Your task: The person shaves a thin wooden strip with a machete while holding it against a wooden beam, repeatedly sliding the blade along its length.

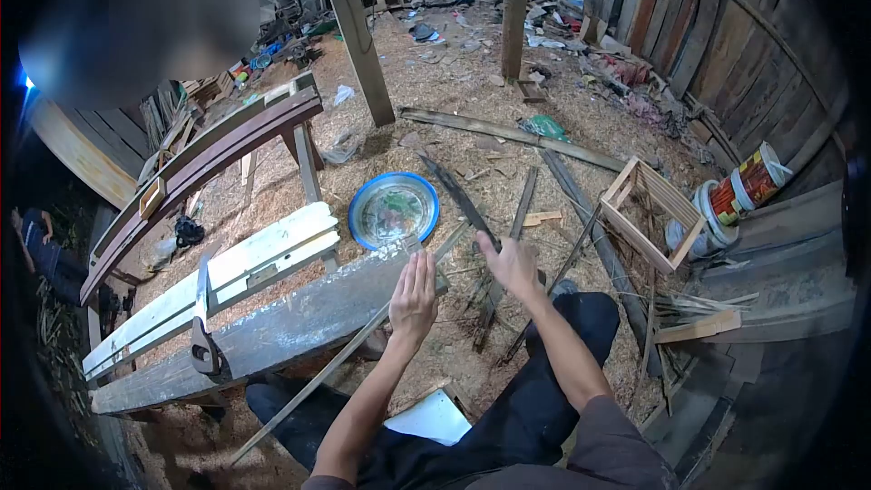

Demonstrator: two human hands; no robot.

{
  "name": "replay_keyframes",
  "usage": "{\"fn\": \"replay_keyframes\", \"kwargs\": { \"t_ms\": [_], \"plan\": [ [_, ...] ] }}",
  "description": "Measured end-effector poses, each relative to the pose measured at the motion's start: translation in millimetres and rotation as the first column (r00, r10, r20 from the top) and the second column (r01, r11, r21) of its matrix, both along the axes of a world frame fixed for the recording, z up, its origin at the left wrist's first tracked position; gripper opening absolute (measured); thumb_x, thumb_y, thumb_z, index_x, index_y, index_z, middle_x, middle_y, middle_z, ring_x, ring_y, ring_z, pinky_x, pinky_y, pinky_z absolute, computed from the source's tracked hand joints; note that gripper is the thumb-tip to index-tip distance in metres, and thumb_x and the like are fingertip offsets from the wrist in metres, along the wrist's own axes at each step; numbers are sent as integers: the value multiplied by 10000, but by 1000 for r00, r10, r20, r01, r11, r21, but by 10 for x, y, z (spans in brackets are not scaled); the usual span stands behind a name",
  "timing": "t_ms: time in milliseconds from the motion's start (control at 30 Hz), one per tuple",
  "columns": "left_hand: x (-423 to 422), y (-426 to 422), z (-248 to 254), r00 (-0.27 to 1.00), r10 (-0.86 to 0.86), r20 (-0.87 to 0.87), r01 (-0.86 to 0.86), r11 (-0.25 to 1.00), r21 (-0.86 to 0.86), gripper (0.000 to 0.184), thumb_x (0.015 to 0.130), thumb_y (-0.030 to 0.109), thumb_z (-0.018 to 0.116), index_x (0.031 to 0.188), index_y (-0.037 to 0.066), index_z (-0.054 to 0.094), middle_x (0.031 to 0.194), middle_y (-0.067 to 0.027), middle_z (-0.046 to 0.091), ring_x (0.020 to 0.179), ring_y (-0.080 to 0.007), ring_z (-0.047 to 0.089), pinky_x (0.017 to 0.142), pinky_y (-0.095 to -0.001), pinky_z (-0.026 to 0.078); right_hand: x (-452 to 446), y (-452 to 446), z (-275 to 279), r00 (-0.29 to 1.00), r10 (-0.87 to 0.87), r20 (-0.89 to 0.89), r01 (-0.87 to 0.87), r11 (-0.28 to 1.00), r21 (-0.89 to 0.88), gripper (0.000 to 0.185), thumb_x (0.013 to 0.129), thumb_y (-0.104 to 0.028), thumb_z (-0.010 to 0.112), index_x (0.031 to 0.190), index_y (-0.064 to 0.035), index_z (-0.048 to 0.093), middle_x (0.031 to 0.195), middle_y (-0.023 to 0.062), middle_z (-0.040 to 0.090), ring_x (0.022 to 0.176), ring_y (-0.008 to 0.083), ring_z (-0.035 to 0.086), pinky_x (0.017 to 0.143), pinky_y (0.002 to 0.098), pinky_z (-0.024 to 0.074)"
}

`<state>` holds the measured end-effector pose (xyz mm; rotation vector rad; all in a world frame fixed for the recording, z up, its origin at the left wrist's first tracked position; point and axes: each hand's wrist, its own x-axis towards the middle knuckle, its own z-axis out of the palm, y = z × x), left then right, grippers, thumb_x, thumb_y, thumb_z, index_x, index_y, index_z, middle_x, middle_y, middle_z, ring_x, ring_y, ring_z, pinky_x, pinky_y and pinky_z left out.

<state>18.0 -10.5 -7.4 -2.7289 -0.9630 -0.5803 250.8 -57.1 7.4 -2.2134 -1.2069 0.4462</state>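
My right hand (513, 268) is closed around the handle of a machete (455, 192). Its long dark blade points up and away to the left, over the ground. Beside it, my left hand (414, 299) lies over a thin wooden strip (308, 392) at the near right end of a worn bench (299, 318). Its fingers are straight and together, pressing the strip; the thumb is hidden. The strip slants from above my left leg, under the hand, past the bench end. A handsaw (201, 322) with a dark handle rests on the bench further left.
A blue-rimmed basin (357, 234) stands beyond the bench. White-painted boards (227, 286) and a curved brown bench (227, 141) are at left. To the right are a slatted wooden frame (649, 236) and stacked buckets (739, 191). Wood shavings cover the ground. A person (45, 245) shows at far left.
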Motion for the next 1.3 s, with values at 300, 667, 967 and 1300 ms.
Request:
{"fn": "replay_keyframes", "kwargs": {
  "t_ms": [300, 667, 967, 1300],
  "plan": [
    [-36, 6, 22, 1000, -8, 28, 9, 1000, -30, 701, 852, 129, 621, 1514, -42, 465, 1552, -204, 498, 1447, -320, 488, 1211, -406, 398, -192, -365, 245, 993, 45, -113, -57, 993, -99, 838, 965, -767, 470, 905, 31, 719, 764, 272, 711, 825, 469, 730, 792, 551, 549],
    [-257, -92, 210, 999, -27, -35, 21, 989, -145, 844, 812, 248, 754, 1542, -25, 431, 1600, -191, 457, 1519, -308, 397, 1265, -453, 303, -477, -853, 330, 994, 94, -60, -96, 995, -18, 635, 954, -595, 666, 910, 38, 674, 727, 257, 691, 758, 456, 709, 747, 549, 533],
    [-126, 66, 273, 983, -150, -107, 126, 971, -202, 1113, 780, 478, 833, 1617, -1, 277, 1688, -169, 300, 1574, -321, 266, 1301, -444, 224, -627, -866, 348, 994, 32, 101, -24, 996, -83, 670, 978, -613, 625, 1104, 43, 671, 843, 281, 720, 884, 468, 715, 796, 542, 534],
    [-518, -13, 171, 985, -80, -154, 66, 993, -93, 964, 861, 366, 774, 1599, -33, 299, 1678, -184, 319, 1580, -311, 261, 1300, -430, 228, -820, -868, 511, 984, 158, 85, -152, 986, -71, 666, 1005, -615, 580, 1117, 35, 668, 863, 297, 720, 870, 492, 706, 796, 568, 535]
  ]
}}
